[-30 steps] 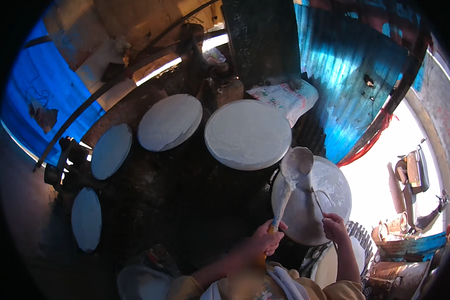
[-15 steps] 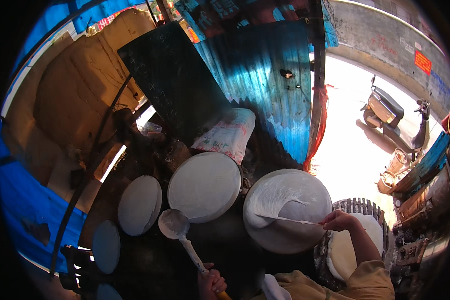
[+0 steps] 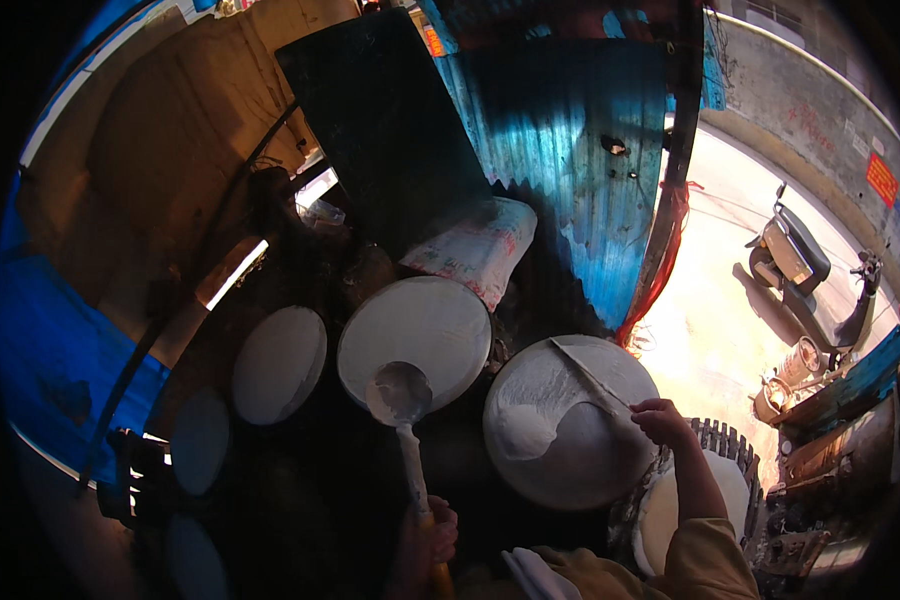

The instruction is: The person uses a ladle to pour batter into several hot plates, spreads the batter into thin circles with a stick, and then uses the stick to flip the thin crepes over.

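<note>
My left hand (image 3: pixel 427 540) grips the handle of a long ladle (image 3: pixel 401 398) coated in white batter; its bowl hovers over the near edge of a round white-coated plate (image 3: pixel 415 335). My right hand (image 3: pixel 660 420) holds a thin flat scraper stick (image 3: pixel 588 375) laid across another round plate (image 3: pixel 568 420), which carries a thin white film and a thicker white pool at its left. My right sleeve is tan.
More round white-coated plates (image 3: pixel 279 362) line up to the left, growing dimmer. A printed sack (image 3: pixel 475 250) lies behind them against a blue corrugated sheet (image 3: pixel 570 150). A basket with a white disc (image 3: pixel 715 480) sits by my right arm. A scooter (image 3: pixel 805 265) stands outside.
The view has swung left and up. The ladle has moved from the right plate to the middle plate. My right hand has kept the stick on the right plate.
</note>
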